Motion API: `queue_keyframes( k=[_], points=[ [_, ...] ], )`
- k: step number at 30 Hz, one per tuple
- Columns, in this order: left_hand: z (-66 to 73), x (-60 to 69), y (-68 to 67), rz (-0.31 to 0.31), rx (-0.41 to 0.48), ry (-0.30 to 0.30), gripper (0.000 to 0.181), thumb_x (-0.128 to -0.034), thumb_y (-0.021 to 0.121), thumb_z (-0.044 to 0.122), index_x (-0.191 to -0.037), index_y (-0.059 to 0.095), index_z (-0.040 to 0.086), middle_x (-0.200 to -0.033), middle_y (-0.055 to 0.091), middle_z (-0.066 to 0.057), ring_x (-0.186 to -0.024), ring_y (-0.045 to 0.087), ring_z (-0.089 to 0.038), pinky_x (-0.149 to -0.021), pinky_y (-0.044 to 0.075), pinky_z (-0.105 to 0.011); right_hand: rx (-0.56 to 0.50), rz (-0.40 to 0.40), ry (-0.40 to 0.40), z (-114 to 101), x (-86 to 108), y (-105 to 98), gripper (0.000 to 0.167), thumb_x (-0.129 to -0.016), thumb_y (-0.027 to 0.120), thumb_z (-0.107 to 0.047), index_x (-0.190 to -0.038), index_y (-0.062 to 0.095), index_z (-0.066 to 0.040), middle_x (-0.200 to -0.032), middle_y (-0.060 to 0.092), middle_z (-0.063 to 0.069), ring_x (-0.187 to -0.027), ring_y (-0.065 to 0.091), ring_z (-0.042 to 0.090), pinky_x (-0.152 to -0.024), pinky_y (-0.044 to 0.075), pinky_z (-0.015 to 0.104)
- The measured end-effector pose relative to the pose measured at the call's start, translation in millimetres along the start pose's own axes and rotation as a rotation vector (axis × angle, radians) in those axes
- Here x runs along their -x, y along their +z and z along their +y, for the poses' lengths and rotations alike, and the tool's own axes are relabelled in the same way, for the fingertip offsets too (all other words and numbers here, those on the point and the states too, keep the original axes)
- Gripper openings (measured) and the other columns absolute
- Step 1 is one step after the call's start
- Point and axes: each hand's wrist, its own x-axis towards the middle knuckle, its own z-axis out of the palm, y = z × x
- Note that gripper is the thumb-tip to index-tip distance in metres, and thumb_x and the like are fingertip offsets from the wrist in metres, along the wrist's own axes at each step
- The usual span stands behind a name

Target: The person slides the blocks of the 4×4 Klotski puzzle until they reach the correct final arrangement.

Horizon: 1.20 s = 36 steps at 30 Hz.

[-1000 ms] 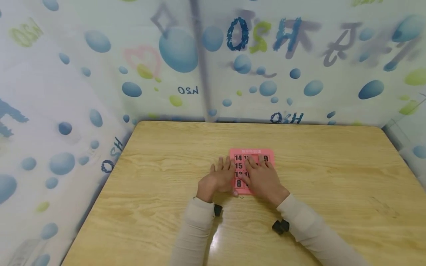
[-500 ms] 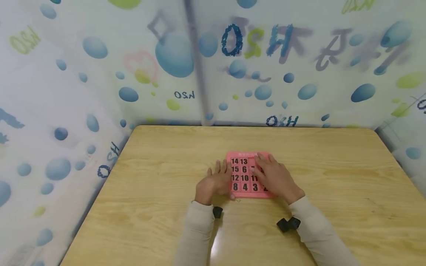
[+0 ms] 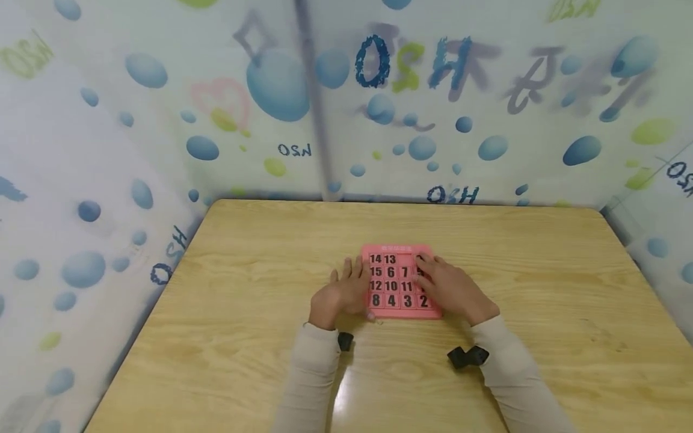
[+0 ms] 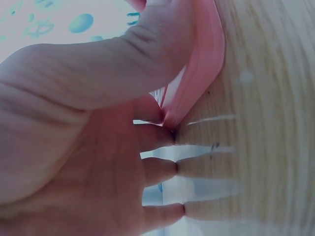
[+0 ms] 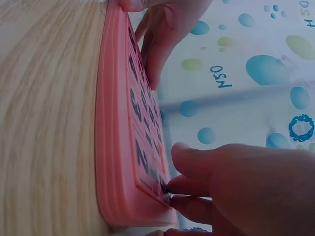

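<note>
A pink number puzzle board (image 3: 403, 314) lies flat on the wooden table, with black-numbered tiles and a gap in its top row right of 13. My left hand (image 3: 342, 293) is at its left edge, fingers spread and straight, thumb by the near left corner; in the left wrist view the hand (image 4: 98, 147) touches the board's side (image 4: 206, 64). Over the right column lies my right hand (image 3: 453, 288), its fingers on the tiles and partly hiding them. The right wrist view has this hand (image 5: 246, 187) with fingertips at the tiles beside the board's rim (image 5: 110, 147).
The wooden table (image 3: 260, 264) extends around the board. Behind it and at the left stand walls (image 3: 357, 132) patterned with blue and green drops and lettering. Black devices (image 3: 468, 357) are at both wrists.
My right hand has shifted right across the board from the middle columns, uncovering several tiles and the gap in the top row. The left hand stays at the left edge. The head view has shifted slightly.
</note>
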Motion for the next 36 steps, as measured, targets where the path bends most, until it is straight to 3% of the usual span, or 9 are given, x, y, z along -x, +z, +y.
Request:
queue_keyframes(
  k=[10, 15, 21, 36],
  points=[
    [-4.8, 0.5, -2.6, -0.002, 0.031, -0.002, 0.117, -0.0802, 0.081, 0.035, -0.159, 0.000, 0.005, -0.166, -0.008, -0.015, -0.152, -0.011, -0.034, -0.122, 0.002, -0.055, 0.065, 0.039, -0.037, -5, -5.5, 7, 0.054, -0.102, 0.054, -0.034, -0.147, 0.048, -0.004, -0.152, 0.044, 0.020, -0.135, 0.044, 0.047, -0.103, 0.042, 0.061],
    [-5.6, 0.2, -3.6, 0.006, 0.044, 0.020, 0.118, -0.0789, 0.081, 0.035, -0.159, 0.000, 0.005, -0.165, -0.009, -0.016, -0.152, -0.012, -0.034, -0.122, 0.000, -0.055, 0.097, 0.079, -0.028, -10, -7.1, 12, 0.053, -0.102, 0.053, -0.032, -0.146, 0.049, -0.003, -0.152, 0.043, 0.021, -0.139, 0.035, 0.051, -0.104, 0.039, 0.064],
    [-4.7, -0.5, -2.1, -0.024, 0.047, 0.023, 0.115, -0.0826, 0.079, 0.035, -0.159, -0.001, 0.005, -0.165, -0.011, -0.014, -0.151, -0.014, -0.034, -0.122, -0.001, -0.055, 0.100, 0.062, 0.004, -12, -5.5, 16, 0.053, -0.103, 0.051, -0.034, -0.147, 0.047, -0.005, -0.154, 0.041, 0.019, -0.141, 0.028, 0.054, -0.107, 0.036, 0.065],
    [-4.1, -2.8, -0.1, -0.030, 0.012, 0.023, 0.117, -0.0819, 0.079, 0.038, -0.159, -0.002, 0.005, -0.165, -0.011, -0.014, -0.152, -0.014, -0.034, -0.122, 0.001, -0.056, 0.058, 0.061, 0.035, -18, -4.5, 25, 0.059, -0.103, 0.048, -0.043, -0.150, 0.043, -0.008, -0.159, 0.033, 0.014, -0.143, 0.017, 0.058, -0.112, 0.022, 0.071]
  ],
)
